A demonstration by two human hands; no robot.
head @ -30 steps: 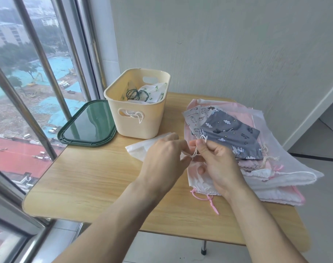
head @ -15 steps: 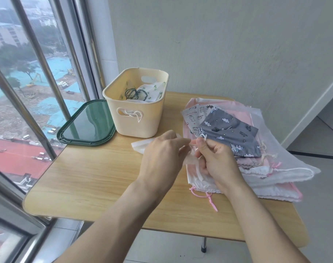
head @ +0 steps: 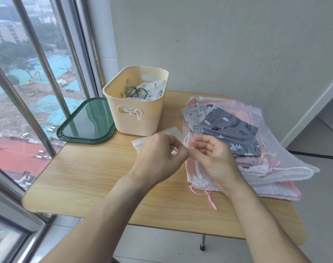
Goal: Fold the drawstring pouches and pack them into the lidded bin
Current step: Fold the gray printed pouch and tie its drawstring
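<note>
Two hands meet over the table: the left hand (head: 158,160) and right hand (head: 213,158) each pinch the white cord (head: 185,141) of a small white pouch (head: 156,137) lying just near the cream bin (head: 137,114). Best to gather the cord flat against the pouch before folding, so no loop snags. Unfolded pouches (head: 237,133) are stacked at right on the wooden table (head: 86,177); the green lid (head: 86,122) lies left of the bin beside the window (head: 19,92).
</note>
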